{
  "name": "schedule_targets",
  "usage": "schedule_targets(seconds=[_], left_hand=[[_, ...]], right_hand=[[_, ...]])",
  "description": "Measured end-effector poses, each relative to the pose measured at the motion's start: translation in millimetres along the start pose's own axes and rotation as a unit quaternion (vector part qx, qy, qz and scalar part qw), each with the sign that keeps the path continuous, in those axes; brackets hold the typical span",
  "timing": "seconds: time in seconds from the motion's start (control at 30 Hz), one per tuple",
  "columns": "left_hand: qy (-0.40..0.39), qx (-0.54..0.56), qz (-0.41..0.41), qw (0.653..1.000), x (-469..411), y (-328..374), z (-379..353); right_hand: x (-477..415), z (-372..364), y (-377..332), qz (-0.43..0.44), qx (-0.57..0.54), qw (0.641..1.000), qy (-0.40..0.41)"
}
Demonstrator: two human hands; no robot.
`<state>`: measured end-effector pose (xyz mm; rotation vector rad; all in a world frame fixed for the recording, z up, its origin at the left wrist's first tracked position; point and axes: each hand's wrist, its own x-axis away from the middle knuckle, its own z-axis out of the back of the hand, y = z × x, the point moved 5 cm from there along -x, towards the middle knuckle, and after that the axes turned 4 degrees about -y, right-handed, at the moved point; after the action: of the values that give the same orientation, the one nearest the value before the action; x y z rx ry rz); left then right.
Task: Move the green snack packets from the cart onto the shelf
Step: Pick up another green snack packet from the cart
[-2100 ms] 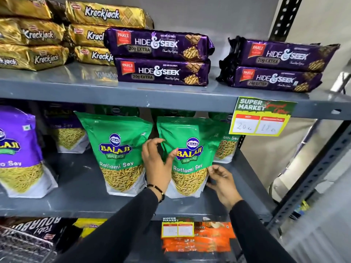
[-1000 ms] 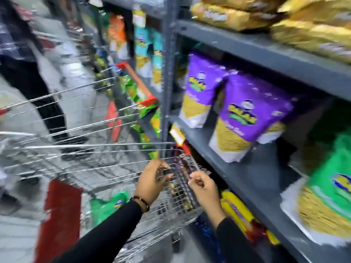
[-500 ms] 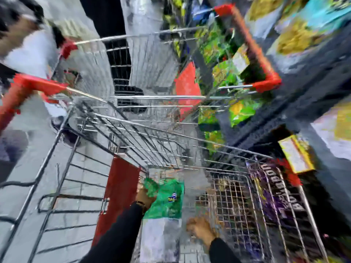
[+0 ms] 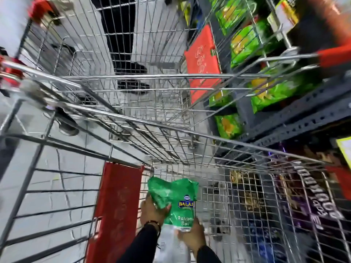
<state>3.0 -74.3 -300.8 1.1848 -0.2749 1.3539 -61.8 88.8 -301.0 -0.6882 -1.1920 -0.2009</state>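
Note:
A green Balaji Ratlami Sev packet (image 4: 175, 201) is inside the wire cart (image 4: 247, 196), low in the view. My left hand (image 4: 152, 210) grips the packet's upper left side. Its lower edge is held by my right hand (image 4: 191, 237). Both sleeves are black. The shelf with the other green packets is out of view; only the dark shelf frame (image 4: 303, 114) shows at the right.
A red panel (image 4: 117, 209) stands at the cart's left wall. A second wire cart (image 4: 133, 63) with red corners is nested ahead. Green and yellow packets (image 4: 247, 44) fill the shelves at upper right. Purple packs (image 4: 315, 198) lie behind the cart's right wall. A person's dark legs stand beyond.
My view swung from the shelf down into the cart. Both hands left the shelved packet, went into the cart, and now hold a green packet, lifted a little.

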Motion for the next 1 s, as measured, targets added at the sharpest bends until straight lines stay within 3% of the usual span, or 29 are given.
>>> schedule_targets(seconds=[0.13,0.33,0.53,0.7,0.83,1.0], left_hand=[[0.004,0.091,-0.033,0.995,9,12,0],[-0.153,0.251,-0.005,0.956,24,53,-12],[-0.176,0.216,-0.094,0.956,58,109,2],[-0.240,0.205,-0.210,0.925,147,169,8],[-0.228,0.190,-0.316,0.901,241,215,8],[-0.264,0.180,-0.422,0.849,370,252,-8]], right_hand=[[7,5,-2,0.064,-0.007,0.997,-0.038],[30,43,-23,0.122,-0.028,0.991,-0.040],[66,85,-38,0.146,-0.124,0.979,-0.069],[136,134,-40,0.217,-0.169,0.961,-0.034],[206,176,-31,0.306,-0.207,0.929,0.026],[311,235,4,0.428,-0.274,0.857,0.083]])
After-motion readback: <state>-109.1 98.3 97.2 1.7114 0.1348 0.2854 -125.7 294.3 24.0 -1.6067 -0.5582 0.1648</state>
